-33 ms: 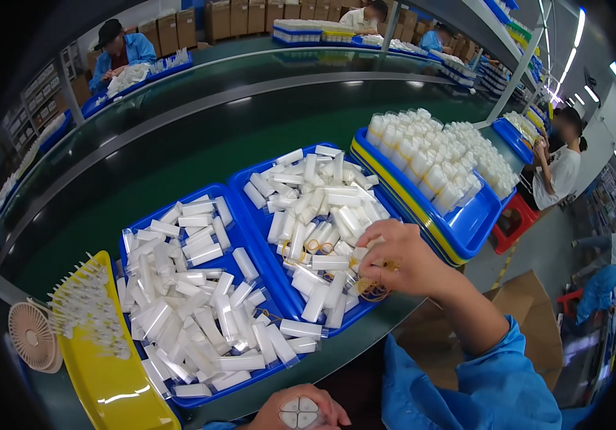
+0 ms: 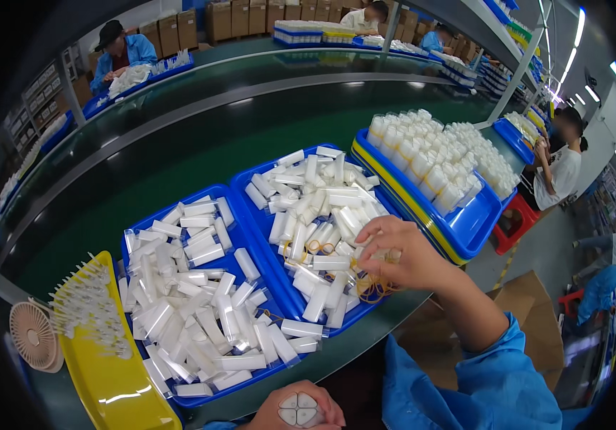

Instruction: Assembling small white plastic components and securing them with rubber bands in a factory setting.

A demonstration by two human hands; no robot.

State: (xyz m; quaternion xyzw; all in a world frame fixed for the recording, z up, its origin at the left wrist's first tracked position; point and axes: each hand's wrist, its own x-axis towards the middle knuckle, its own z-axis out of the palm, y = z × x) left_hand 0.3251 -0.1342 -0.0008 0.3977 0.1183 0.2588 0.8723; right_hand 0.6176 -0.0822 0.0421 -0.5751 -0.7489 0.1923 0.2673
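My left hand [image 2: 272, 410], low in the picture, is closed around a bundle of white sleeves [image 2: 299, 411], seen end-on. Over the near right corner of the middle blue tray [image 2: 240, 188], my right hand [image 2: 410, 252] hangs with thumb and fingers curved and apart. Yellow-brown rubber bands [image 2: 374, 288] lie just under and behind its fingers. White sleeves [image 2: 308, 236] in clear film fill that tray loosely, with a few more bands among them. The left blue tray [image 2: 127, 222] holds a heap of similar white sleeves [image 2: 200, 308].
To the left are a yellow tray [image 2: 111, 387] with thin white pointed parts [image 2: 89, 308] and a small pink fan [image 2: 34, 333]. Stacked trays [image 2: 465, 240] at right carry banded white bundles [image 2: 422, 158]. An open carton [image 2: 530, 315] stands below right. Co-workers sit beyond the green belt [image 2: 179, 154].
The fingers of my right hand have spread slightly apart from the thumb over the rubber bands. My left hand has barely moved.
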